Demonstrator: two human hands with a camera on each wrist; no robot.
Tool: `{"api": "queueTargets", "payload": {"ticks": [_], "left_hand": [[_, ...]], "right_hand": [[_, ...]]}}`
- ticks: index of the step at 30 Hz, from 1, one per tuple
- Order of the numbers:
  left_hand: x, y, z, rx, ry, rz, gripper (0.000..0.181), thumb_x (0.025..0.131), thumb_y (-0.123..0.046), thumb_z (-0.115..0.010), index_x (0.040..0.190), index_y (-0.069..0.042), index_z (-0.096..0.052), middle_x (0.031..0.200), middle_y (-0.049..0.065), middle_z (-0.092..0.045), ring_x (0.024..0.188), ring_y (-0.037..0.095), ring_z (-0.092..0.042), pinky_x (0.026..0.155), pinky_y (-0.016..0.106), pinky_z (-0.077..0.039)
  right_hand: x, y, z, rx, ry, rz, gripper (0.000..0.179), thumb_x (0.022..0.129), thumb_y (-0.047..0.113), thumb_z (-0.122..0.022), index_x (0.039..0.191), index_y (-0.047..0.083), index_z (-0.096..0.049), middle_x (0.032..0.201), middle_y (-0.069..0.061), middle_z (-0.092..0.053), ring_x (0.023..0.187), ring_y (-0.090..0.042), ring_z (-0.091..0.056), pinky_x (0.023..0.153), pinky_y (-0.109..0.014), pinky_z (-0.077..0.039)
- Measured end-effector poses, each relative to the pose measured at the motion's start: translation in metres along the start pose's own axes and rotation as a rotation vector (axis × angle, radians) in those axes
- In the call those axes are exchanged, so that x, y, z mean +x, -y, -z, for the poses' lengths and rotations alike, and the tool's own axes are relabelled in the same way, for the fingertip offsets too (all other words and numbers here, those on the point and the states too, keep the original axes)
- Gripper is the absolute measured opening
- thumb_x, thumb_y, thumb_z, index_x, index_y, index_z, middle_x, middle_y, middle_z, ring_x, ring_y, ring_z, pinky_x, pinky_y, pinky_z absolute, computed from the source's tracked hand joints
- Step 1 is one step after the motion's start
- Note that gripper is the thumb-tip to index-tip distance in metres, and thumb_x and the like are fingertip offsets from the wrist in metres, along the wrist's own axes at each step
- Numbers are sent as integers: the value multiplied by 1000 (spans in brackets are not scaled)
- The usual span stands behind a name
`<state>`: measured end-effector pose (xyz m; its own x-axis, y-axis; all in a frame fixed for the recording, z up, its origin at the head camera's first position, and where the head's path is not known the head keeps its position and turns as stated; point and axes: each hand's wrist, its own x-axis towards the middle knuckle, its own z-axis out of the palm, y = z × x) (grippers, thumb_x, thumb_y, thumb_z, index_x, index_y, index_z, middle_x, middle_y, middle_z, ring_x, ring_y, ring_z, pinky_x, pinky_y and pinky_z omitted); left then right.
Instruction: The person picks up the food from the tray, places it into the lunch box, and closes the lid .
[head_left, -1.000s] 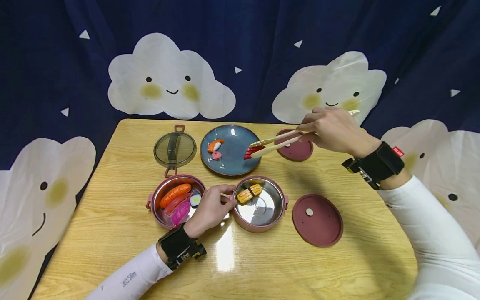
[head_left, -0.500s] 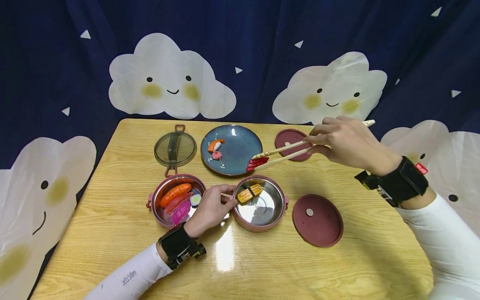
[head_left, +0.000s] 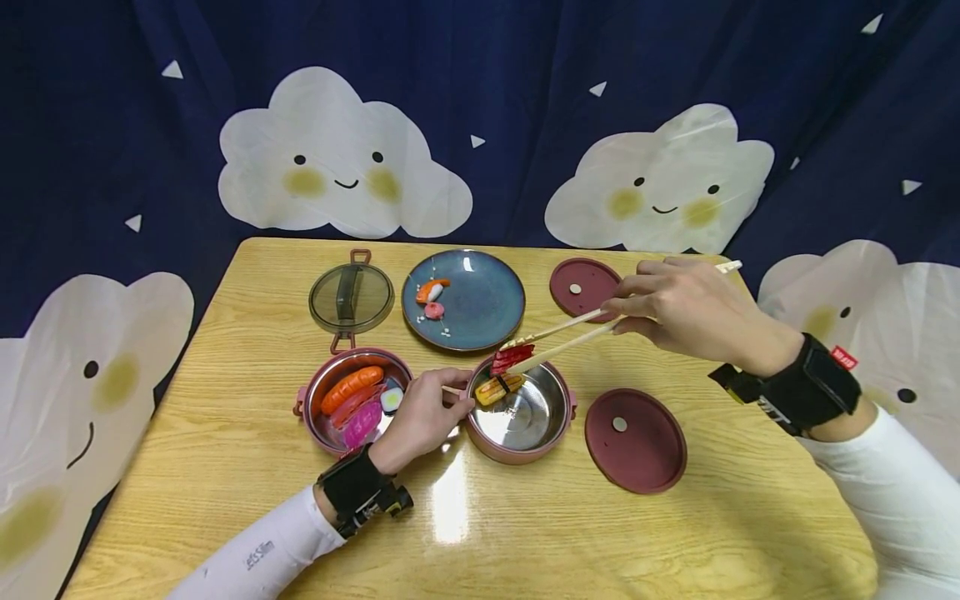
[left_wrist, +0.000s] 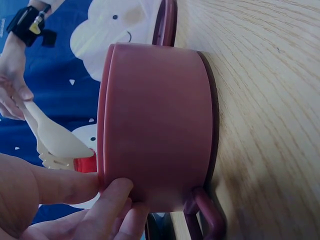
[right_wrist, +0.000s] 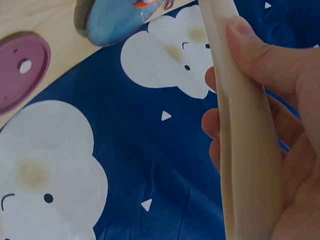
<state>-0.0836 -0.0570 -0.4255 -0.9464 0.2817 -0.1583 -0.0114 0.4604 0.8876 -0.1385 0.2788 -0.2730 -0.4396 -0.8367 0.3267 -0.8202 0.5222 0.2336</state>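
My right hand (head_left: 678,307) grips cream tongs (head_left: 573,333), their arms running along the palm in the right wrist view. Between the tong tips is a red ridged toy food piece (head_left: 513,358), over the far left rim of a pink steel-lined pot (head_left: 532,454). Inside that pot lies a yellow toy sushi piece (head_left: 491,390) with a dark band, partly covered by the tong tips. My left hand (head_left: 426,414) pinches the pot's left rim; in the left wrist view its fingers (left_wrist: 112,200) press the pot's outer wall.
A second pot (head_left: 303,406) at left holds a sausage and other toy foods. Behind stand a glass lid (head_left: 351,298) and a blue plate (head_left: 480,308) with small toy pieces. Two maroon lids (head_left: 637,454) lie at right, one near, one far.
The tongs and red piece have moved from over the plate's right side towards me, down to the pot. My right hand shifted right and nearer. My left hand stays on the rim.
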Motion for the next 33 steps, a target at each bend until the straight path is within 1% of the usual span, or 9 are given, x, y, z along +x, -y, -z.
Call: {"api": "queueTargets", "payload": {"ticks": [3, 6, 12, 15, 19, 26, 28, 33], "left_hand": [[1, 0, -1, 0, -2, 4, 41, 98, -2, -72, 138, -3, -68, 127, 16, -74, 98, 23, -77, 76, 29, -60], [0, 0, 0, 3, -4, 6, 41, 97, -1, -72, 138, -3, -68, 127, 15, -74, 96, 22, -77, 74, 28, -59], [0, 0, 0, 7, 0, 4, 41, 98, -2, -72, 138, -3, -68, 127, 15, -74, 97, 23, -77, 76, 29, -60], [0, 0, 0, 12, 5, -1, 41, 98, -2, -72, 138, -3, -68, 127, 16, -74, 98, 24, -77, 77, 29, -61], [0, 1, 0, 13, 8, -7, 41, 97, -3, -72, 138, -3, -68, 127, 16, -74, 98, 24, -77, 75, 28, -60], [0, 1, 0, 2, 2, 4, 41, 97, -3, -73, 139, -4, -68, 127, 15, -74, 99, 24, -78, 79, 30, -62], [0, 2, -1, 8, 4, -4, 41, 98, -3, -72, 138, -3, -68, 127, 16, -74, 98, 24, -78, 79, 30, -62], [1, 2, 0, 8, 4, -3, 41, 97, -3, -73, 138, -3, -68, 126, 16, -74, 99, 24, -78, 78, 30, -62]], "right_hand": [[-2, 4, -2, 3, 18, 22, 31, 74, 12, -93, 103, 15, -84, 91, 1, -78, 74, -17, -58, 60, -33, -48], [-2, 7, -5, 1, 36, 42, 31, 74, 12, -92, 104, 14, -83, 91, 0, -78, 77, -19, -61, 62, -34, -50], [-4, 14, -14, 18, 51, 50, 27, 76, 18, -93, 101, 14, -84, 88, 0, -75, 81, -18, -63, 64, -34, -52], [-4, 18, -18, 22, 60, 54, 26, 76, 20, -93, 99, 15, -84, 86, 1, -73, 80, -17, -62, 64, -33, -52], [-3, 22, -24, 22, 61, 70, 24, 76, 22, -93, 96, 16, -83, 86, 4, -73, 79, -15, -60, 64, -32, -51], [-3, 26, -32, 44, 54, 68, 25, 74, 25, -95, 94, 18, -82, 85, 7, -73, 76, -13, -59, 63, -31, -50], [-3, 27, -33, 44, 55, 65, 26, 73, 25, -96, 94, 18, -82, 85, 7, -73, 76, -14, -58, 63, -31, -50], [-2, 27, -35, 56, 76, 58, 26, 73, 24, -96, 95, 18, -82, 87, 7, -74, 79, -14, -60, 65, -32, -51]]}}
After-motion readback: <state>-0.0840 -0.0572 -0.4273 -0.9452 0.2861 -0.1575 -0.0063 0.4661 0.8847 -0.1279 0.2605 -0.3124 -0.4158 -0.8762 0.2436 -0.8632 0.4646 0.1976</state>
